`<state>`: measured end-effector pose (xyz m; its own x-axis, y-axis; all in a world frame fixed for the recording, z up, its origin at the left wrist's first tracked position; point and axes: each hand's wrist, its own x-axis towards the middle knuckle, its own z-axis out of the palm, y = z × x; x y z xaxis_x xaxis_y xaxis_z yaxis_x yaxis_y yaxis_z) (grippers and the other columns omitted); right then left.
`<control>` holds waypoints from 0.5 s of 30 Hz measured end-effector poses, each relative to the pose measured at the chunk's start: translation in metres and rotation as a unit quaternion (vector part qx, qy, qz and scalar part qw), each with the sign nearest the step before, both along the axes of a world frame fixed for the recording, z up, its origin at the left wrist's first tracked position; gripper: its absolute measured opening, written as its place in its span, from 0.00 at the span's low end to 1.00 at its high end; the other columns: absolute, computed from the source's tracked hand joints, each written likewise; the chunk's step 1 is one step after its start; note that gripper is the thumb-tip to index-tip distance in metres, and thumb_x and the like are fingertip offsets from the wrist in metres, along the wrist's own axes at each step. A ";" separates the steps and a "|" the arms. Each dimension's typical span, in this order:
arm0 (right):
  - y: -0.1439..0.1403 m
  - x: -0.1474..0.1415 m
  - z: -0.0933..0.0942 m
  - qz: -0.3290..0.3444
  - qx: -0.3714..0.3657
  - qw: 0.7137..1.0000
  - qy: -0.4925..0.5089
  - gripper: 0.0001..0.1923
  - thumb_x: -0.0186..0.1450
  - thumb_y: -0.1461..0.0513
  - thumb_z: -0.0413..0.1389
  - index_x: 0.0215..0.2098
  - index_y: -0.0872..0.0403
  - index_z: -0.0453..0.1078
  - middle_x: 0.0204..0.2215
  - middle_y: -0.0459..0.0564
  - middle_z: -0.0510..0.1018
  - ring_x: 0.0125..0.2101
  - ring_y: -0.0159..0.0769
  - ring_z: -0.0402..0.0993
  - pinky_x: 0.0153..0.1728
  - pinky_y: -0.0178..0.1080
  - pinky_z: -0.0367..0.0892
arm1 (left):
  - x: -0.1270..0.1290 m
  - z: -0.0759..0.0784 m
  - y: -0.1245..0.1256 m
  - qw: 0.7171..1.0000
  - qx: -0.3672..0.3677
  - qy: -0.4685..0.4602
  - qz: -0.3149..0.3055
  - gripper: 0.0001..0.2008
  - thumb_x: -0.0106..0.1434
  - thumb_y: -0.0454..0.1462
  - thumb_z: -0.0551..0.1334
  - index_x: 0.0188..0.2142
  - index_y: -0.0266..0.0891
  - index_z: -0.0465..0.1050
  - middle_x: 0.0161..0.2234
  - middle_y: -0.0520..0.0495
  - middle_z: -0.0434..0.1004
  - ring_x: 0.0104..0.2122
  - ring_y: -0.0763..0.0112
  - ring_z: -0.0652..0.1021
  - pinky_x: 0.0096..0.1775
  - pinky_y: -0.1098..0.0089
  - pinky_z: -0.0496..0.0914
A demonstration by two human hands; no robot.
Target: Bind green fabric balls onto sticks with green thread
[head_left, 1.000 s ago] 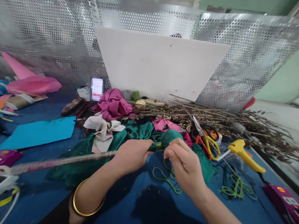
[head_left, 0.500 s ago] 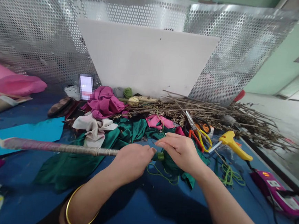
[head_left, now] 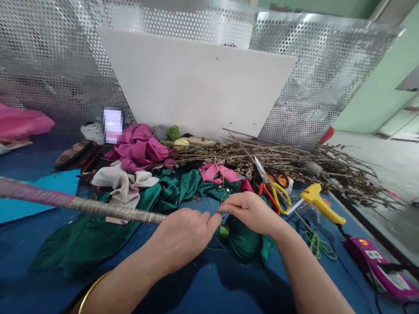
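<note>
My left hand (head_left: 183,237) is closed around a long stick (head_left: 93,207) wrapped in cord, which slants out to the left. At the stick's right end is a rounded bundle of dark green cloth (head_left: 244,244), bound with a bright green band (head_left: 224,231). Just above that band, my right hand (head_left: 250,212) is closed in a pinch, its fingertips close to my left fingers. A thin green cord (head_left: 223,184) runs down to the pinch, and a bit of it shows below the bundle's neck.
Scissors (head_left: 277,189), a yellow glue gun (head_left: 322,202) and a coil of green cord (head_left: 317,243) lie to the right. Behind are dry twigs (head_left: 285,158), magenta cloth (head_left: 141,147) and a white board (head_left: 200,86). A purple box (head_left: 380,269) with cables sits far right.
The stick's left end has tilted up slightly, and more of the green bundle shows below my right hand. The whole view has shifted a little; both hands stay close together.
</note>
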<state>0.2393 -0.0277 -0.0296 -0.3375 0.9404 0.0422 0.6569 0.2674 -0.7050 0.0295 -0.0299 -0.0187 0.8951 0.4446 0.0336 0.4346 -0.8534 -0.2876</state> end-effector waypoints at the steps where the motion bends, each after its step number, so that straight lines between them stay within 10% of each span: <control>1: 0.000 0.000 0.000 0.001 -0.004 1.000 0.002 0.14 0.66 0.56 0.53 0.33 0.53 0.79 0.29 0.47 0.82 0.30 0.34 0.75 0.33 0.33 0.66 | 0.000 0.000 0.000 1.000 0.006 -0.003 -0.004 0.16 0.63 0.28 0.52 0.50 0.37 0.64 0.28 0.49 0.72 0.24 0.64 0.75 0.25 0.68 0.68; 15: 0.021 0.015 -0.038 -0.145 -0.002 0.956 0.256 0.22 0.68 0.51 0.50 0.33 0.61 0.74 0.21 0.48 0.75 0.18 0.31 0.70 0.22 0.35 0.68 | -0.020 0.021 0.023 0.958 -0.213 -0.155 0.115 0.13 0.64 0.36 0.57 0.49 0.49 0.67 0.40 0.53 0.80 0.37 0.64 0.79 0.34 0.70 0.67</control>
<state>0.2547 -0.0069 -0.0674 0.0012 0.9918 0.1278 0.2707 0.1227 -0.9548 0.0094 -0.0073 0.0023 0.7478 0.6616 0.0546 0.6337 -0.7359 0.2385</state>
